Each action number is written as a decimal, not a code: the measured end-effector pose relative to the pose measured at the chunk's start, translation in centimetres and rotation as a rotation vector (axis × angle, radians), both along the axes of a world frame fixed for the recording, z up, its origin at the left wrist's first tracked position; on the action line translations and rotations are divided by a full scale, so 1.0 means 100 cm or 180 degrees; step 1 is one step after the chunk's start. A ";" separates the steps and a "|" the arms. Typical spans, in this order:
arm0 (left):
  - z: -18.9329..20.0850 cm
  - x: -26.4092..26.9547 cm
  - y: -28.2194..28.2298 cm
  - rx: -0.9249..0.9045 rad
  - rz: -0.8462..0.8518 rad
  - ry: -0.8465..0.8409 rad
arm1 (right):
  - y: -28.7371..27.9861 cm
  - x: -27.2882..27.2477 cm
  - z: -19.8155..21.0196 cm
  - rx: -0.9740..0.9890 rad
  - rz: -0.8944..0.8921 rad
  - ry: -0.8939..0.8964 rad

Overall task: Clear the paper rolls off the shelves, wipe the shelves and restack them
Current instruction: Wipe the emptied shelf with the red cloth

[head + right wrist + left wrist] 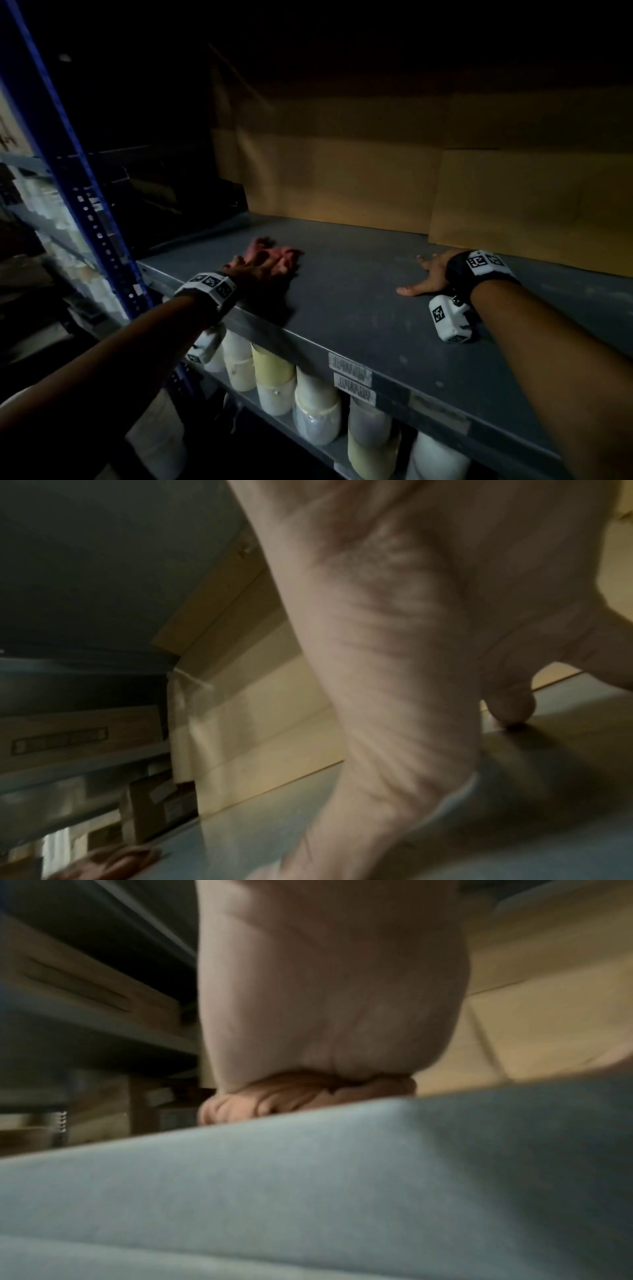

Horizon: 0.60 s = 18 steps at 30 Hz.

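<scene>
The grey metal shelf (359, 308) carries no rolls. A crumpled pink cloth (284, 255) lies near its left front corner. My left hand (253, 270) rests on top of the cloth with fingers spread, pressing it to the shelf. In the left wrist view the palm (329, 988) sits on the cloth (301, 1093) above the shelf edge (308, 1177). My right hand (428, 277) lies flat on the bare shelf further right, thumb out, holding nothing. The right wrist view shows that hand (394, 642), a fingertip (510, 704) touching the shelf and the cloth (116, 859) far left. Paper rolls (274, 380) stand upright on the shelf below.
Brown cardboard sheets (376, 178) line the back of the shelf. A blue perforated upright (82, 192) stands at the left. Labels (349, 370) are stuck on the shelf's front edge. Cardboard boxes (78, 739) sit on a neighbouring rack. The scene is dim.
</scene>
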<state>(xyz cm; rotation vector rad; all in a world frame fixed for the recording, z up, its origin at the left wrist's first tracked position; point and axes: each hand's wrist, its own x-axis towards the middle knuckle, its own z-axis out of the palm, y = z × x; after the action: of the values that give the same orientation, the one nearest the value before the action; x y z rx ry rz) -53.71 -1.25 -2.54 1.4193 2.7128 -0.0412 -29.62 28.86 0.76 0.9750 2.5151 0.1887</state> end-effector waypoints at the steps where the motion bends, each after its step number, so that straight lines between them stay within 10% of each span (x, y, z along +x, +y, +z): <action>1: -0.013 -0.016 -0.002 0.0145 0.0188 -0.0198 | -0.001 -0.001 0.001 0.0018 0.0013 -0.0003; 4: -0.045 -0.021 0.009 0.0733 0.0112 -0.0764 | -0.002 -0.003 0.002 0.0090 0.0026 0.0015; 11: -0.015 0.093 0.041 0.0167 -0.0552 0.0700 | -0.009 0.000 0.003 0.0001 0.0032 0.0103; 18: -0.023 0.083 0.049 0.0476 -0.0674 0.0267 | -0.020 0.005 0.006 -0.0109 -0.0095 0.0139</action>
<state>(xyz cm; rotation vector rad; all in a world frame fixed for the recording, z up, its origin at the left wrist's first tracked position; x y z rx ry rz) -45.39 3.69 -4.86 1.7810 2.6674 0.0934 -29.07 26.81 1.41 1.0130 2.5329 0.1160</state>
